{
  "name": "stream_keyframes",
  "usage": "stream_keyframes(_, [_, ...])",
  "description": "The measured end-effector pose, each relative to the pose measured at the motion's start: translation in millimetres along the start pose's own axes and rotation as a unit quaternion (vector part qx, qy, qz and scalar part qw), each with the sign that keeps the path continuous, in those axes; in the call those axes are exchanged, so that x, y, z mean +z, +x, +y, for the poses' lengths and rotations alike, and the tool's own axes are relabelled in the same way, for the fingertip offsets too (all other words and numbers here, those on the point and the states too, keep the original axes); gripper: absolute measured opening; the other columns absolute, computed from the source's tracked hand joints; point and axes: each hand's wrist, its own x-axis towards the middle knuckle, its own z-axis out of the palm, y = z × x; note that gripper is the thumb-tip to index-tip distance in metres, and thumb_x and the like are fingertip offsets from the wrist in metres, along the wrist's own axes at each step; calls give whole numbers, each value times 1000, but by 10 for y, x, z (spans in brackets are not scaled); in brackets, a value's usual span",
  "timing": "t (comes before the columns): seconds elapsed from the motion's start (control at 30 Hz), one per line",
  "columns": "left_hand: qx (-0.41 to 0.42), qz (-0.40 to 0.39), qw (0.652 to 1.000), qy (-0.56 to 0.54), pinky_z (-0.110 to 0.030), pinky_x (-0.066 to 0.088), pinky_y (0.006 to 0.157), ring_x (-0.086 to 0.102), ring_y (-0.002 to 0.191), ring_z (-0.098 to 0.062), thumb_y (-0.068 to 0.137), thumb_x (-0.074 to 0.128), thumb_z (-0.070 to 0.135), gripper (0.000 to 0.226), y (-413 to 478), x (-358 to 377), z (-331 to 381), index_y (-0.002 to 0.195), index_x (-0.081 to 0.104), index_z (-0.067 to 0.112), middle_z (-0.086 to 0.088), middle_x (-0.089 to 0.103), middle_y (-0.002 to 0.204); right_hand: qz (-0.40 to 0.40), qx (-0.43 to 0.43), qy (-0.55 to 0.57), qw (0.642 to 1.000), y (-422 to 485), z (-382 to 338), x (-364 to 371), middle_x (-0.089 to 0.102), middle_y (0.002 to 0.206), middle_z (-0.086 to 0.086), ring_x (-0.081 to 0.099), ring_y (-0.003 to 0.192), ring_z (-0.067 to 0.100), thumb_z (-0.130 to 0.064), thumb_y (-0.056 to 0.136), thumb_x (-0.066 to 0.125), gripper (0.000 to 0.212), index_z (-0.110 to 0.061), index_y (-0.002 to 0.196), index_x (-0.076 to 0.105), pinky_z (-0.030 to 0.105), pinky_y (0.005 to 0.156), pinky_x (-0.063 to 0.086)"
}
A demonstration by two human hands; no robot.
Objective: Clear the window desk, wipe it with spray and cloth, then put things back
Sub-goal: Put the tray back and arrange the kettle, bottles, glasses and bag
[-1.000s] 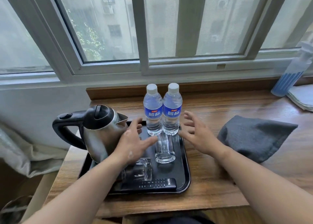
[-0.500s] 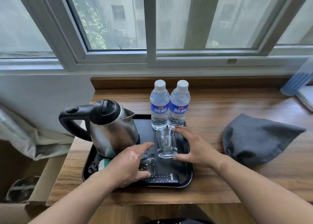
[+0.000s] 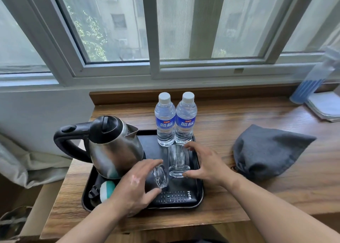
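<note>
Hands hovered spread over the black tray (image 3: 202, 191) a second ago; now the left hand (image 3: 136, 185) grips the near glass (image 3: 160, 176), tipped up, and the right hand (image 3: 207, 165) curls round the upright glass (image 3: 179, 160). Clearing the desk (image 3: 230, 117) seems begun; the grey cloth (image 3: 266, 151) and spray bottle (image 3: 309, 88) wait on the right.

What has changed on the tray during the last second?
The left hand came down and grips the tilted glass; the right hand closed around the upright glass. The kettle, bottles, tray and cloth stayed in place.
</note>
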Motion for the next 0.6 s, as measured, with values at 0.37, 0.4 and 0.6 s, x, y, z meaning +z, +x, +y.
stream_keyframes(0.37, [-86,116,983,-111,-11,35,111,50,125,5,72,83,31,72,126,211,82,136,51,33,25,48,130,24,93,54,994,-25,-56,-192,67,103,-20,60,100,-6,-74,58,78,78,-41,127,61,19,88,48])
stream_keyframes(0.4, [-91,114,982,-120,-17,38,112,52,125,1,71,84,30,71,154,229,87,134,51,34,28,47,129,27,103,66,992,-26,-44,-186,69,103,-18,61,99,-5,-73,58,78,75,-42,124,62,18,86,48])
stream_keyframes(0.6, [-152,96,971,-158,-45,48,112,54,129,-9,68,86,29,81,306,285,58,142,54,25,32,46,130,38,146,133,980,8,-27,-148,73,100,-19,63,83,-7,-86,52,72,80,-37,115,71,19,76,47])
